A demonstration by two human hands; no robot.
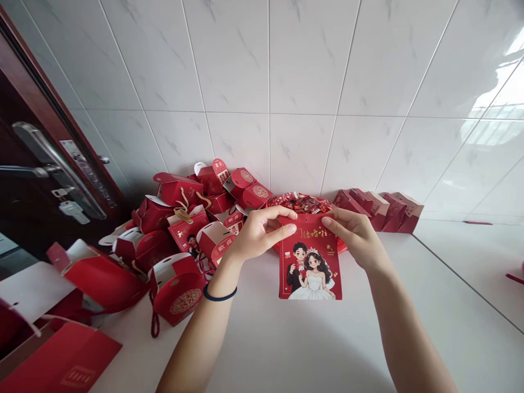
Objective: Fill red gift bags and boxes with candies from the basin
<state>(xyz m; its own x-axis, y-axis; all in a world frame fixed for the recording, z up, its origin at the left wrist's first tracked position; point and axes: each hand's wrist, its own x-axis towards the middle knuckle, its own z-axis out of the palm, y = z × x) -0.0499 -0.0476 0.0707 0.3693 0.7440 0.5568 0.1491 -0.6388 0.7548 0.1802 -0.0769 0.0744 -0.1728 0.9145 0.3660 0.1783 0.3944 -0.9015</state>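
Note:
Between my two hands hangs a red wedding gift box (310, 262), printed with a cartoon bride and groom and gold characters. It looks flat from the front; how deep it is I cannot tell. My left hand (262, 232) pinches its top left corner between thumb and fingers. At the top right corner, my right hand (354, 234) pinches it the same way. Behind the box, partly hidden by it and my hands, a red basin (343, 246) holds many wrapped sweets (303, 203).
On the left lies a heap of red gift boxes (176, 289), some with cords. Several smaller red and pink boxes (379, 210) lean in a row against the tiled wall (303, 142). A dark door (53, 164) with handle and keys stands far left. The tabletop (286, 344) is white.

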